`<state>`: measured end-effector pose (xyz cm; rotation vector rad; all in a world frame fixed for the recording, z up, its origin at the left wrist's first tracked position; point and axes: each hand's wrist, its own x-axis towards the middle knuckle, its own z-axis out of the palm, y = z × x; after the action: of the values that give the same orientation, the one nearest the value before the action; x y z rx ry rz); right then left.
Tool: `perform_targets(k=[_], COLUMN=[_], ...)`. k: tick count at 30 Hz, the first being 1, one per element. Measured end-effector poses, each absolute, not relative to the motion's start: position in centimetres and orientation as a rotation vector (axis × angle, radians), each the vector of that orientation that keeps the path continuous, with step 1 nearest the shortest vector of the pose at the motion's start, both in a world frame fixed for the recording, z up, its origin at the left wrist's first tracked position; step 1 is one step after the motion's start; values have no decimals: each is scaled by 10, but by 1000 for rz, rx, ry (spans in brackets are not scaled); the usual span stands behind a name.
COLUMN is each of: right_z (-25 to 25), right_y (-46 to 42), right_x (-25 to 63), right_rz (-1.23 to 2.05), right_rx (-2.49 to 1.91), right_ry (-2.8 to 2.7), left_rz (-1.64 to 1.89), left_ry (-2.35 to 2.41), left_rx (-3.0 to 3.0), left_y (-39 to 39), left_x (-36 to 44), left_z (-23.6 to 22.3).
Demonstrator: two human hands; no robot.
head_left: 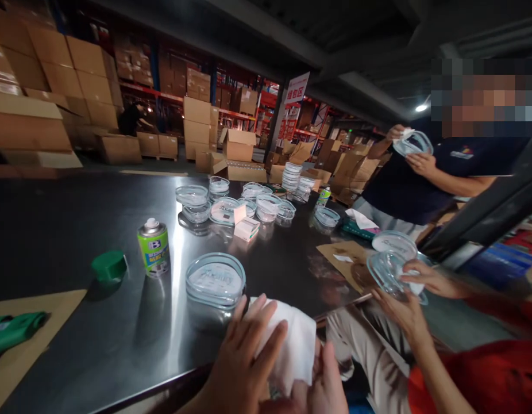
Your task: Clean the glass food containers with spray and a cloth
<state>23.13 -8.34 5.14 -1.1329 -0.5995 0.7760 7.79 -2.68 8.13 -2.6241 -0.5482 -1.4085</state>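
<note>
A white tissue (294,342) lies across my hands at the table's front edge. My left hand (246,356) rests on it from the left, fingers stretched out and apart. From the right and below, my right hand (320,382) holds the tissue, thumb up; its other fingers are mostly hidden. Just beyond my left hand, a clear glass container with a printed lid (216,279) sits on the dark table (119,339). To its left stand a green spray can (154,247) with its white nozzle bared and a green cap (108,265).
Several glass containers (268,207) and a small open box (246,227) occupy the table's far side. At right, a co-worker's hands (404,299) wipe a container; another person (447,167) stands holding one. A green tool (16,332) lies on cardboard at left.
</note>
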Motion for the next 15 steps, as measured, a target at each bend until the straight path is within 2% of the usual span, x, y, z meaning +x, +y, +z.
perform_targets(k=[4, 10, 13, 15], right_z=[61, 64, 68, 70], right_y=[-85, -85, -85, -86], right_x=[221, 221, 222, 223], right_rz=[974, 942, 939, 868], right_rx=[-1077, -1050, -1040, -1085], right_ry=[-555, -545, -506, -510], left_rz=[-1305, -1429, -1565, -1786], left_ry=[-525, -624, -793, -985], left_rx=[-2879, -3092, -3264, -3350], left_y=[-27, -33, -35, -35], left_x=[88, 85, 84, 85], left_z=[86, 87, 93, 97])
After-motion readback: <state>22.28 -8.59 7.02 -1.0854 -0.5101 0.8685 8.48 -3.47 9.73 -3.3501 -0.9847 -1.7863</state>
